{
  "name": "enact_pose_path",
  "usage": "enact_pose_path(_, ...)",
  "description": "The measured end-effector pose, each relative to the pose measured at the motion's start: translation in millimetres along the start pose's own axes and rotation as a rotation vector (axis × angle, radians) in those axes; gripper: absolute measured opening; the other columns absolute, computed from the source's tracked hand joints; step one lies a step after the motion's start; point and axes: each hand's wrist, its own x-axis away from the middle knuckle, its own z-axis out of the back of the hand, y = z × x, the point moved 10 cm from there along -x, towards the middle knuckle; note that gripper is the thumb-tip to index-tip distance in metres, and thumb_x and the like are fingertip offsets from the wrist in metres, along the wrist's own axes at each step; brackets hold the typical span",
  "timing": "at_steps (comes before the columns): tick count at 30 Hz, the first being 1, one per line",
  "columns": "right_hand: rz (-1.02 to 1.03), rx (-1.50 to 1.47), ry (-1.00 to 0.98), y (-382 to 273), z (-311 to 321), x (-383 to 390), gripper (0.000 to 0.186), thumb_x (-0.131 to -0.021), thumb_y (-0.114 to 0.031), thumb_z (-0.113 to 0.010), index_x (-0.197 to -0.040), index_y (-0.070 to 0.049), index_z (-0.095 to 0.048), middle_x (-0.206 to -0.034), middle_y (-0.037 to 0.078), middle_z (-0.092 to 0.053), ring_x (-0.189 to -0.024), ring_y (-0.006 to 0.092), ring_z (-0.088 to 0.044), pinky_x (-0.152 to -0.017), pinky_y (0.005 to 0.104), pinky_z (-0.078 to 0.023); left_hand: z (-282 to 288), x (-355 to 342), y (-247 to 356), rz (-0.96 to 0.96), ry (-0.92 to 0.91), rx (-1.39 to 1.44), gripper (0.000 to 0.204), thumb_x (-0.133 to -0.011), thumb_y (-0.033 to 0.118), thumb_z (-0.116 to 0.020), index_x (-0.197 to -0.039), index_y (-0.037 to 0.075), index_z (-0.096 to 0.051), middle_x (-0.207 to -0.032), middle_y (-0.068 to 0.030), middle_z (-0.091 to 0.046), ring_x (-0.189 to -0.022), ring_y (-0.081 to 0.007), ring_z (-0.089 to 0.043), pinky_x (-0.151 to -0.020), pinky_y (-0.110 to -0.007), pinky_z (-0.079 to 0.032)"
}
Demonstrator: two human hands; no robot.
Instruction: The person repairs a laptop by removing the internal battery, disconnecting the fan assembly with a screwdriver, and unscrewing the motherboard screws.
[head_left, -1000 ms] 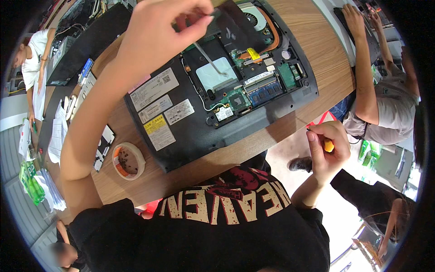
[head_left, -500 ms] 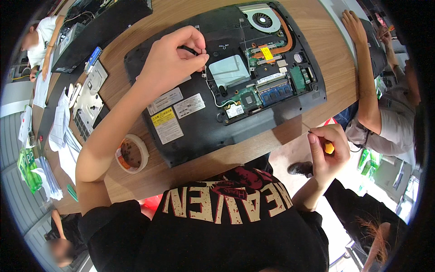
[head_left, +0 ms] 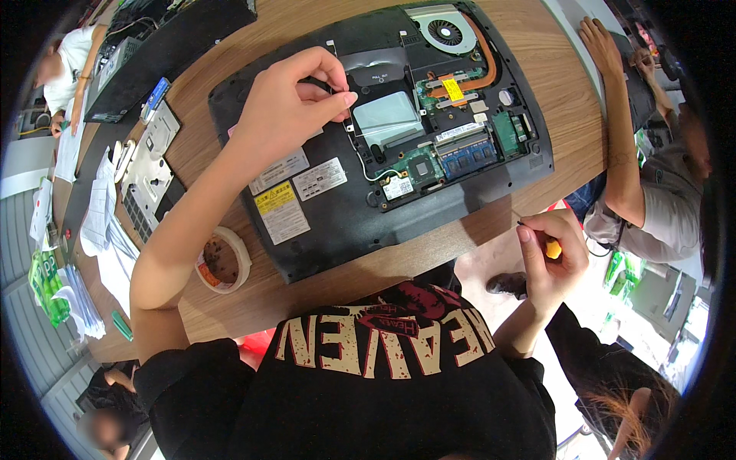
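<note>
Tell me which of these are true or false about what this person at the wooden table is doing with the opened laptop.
1. The left hand pinches something small over the opened laptop. True.
2. The right hand rests on the laptop. False: it is off the table edge, holding a yellow-handled screwdriver.
3. The roll of tape lies on the wooden table. True.
4. The laptop's cooling fan is covered. False: it is exposed.

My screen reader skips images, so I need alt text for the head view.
Seen from above, a person's left hand pinches a small dark part over an opened black laptop lying bottom-up on a wooden table. Their right hand holds a yellow-handled screwdriver off the table's edge. A roll of tape lies beside the laptop.
</note>
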Motion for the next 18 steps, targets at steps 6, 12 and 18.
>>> enact_pose_path(6,-0.006,-0.002,-0.005,2,-1,0,0.013,-0.071,0.003,-0.075,-0.08,0.0,-0.066,-0.076,0.007,-0.062,-0.063,0.0111,-0.056,-0.054,0.0212,-0.043,4,0,-1,-0.029,0.061,0.081,0.024,-0.085,0.006,-0.067,-0.101,0.005,-0.049,-0.094,-0.0072,-0.066,-0.074,-0.012,-0.068,-0.059,-0.022,-0.05)
enact_pose_path(12,-0.005,0.0,-0.008,4,-2,1,0.012,-0.072,0.002,-0.076,-0.081,0.0,-0.067,-0.076,0.006,-0.062,-0.063,0.011,-0.056,-0.054,0.0211,-0.043,8,-2,10,-0.045,0.092,0.0,0.033,-0.084,0.001,-0.065,-0.112,0.005,-0.048,-0.097,-0.0109,-0.066,-0.077,-0.013,-0.067,-0.065,-0.024,-0.053)
enact_pose_path(18,-0.016,-0.001,-0.008,8,-3,2,0.012,-0.073,0.002,-0.076,-0.081,0.0,-0.067,-0.076,0.006,-0.062,-0.062,0.0107,-0.056,-0.054,0.0207,-0.043,31,-24,64,-0.294,0.137,0.027,0.02,-0.085,0.001,-0.066,-0.103,0.002,-0.058,-0.092,-0.0081,-0.069,-0.083,-0.0124,-0.065,-0.074,-0.025,-0.052)
